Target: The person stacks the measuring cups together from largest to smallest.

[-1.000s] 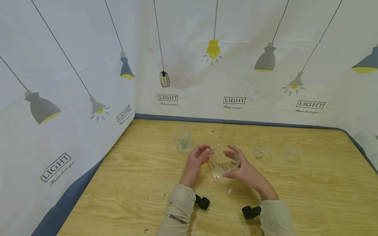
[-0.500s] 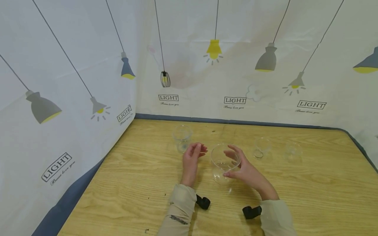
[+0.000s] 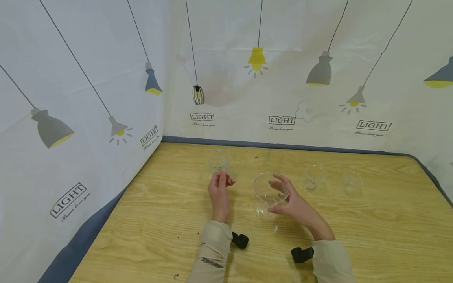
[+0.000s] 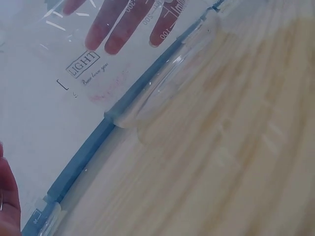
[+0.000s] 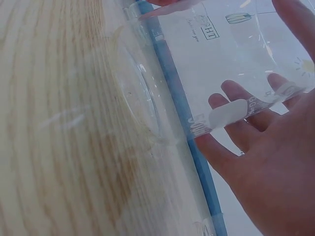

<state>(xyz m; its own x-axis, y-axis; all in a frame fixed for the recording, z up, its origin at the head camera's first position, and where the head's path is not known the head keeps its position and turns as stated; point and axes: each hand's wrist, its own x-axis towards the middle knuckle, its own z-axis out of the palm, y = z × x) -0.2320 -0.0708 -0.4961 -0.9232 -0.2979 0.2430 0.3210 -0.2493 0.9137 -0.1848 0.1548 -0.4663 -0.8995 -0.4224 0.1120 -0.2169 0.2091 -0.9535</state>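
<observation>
My right hand point(image 3: 295, 204) holds a large clear measuring beaker point(image 3: 262, 208) by its right side, thumb in front and fingers behind. White printed markings show on the beaker point(image 5: 229, 114) in the right wrist view, with the right hand's fingers point(image 5: 256, 123) against its wall. My left hand point(image 3: 220, 192) is left of the beaker, apart from it, fingers loosely bent. It overlaps the lower part of a clear glass vessel point(image 3: 219, 159) behind it, so any contact there is hidden. Part of the left hand point(image 4: 9, 196) shows at the left wrist view's edge.
Two small clear glass vessels point(image 3: 315, 177) point(image 3: 351, 181) stand on the right of the wooden table point(image 3: 382, 228). A white curtain point(image 3: 226, 78) printed with lamps borders the table at the back and left. Black wrist mounts point(image 3: 302, 254) stick out from the sleeves.
My left hand has come off the beaker's left side and moved left, in front of the left glass vessel. The right hand and the beaker have stayed in place.
</observation>
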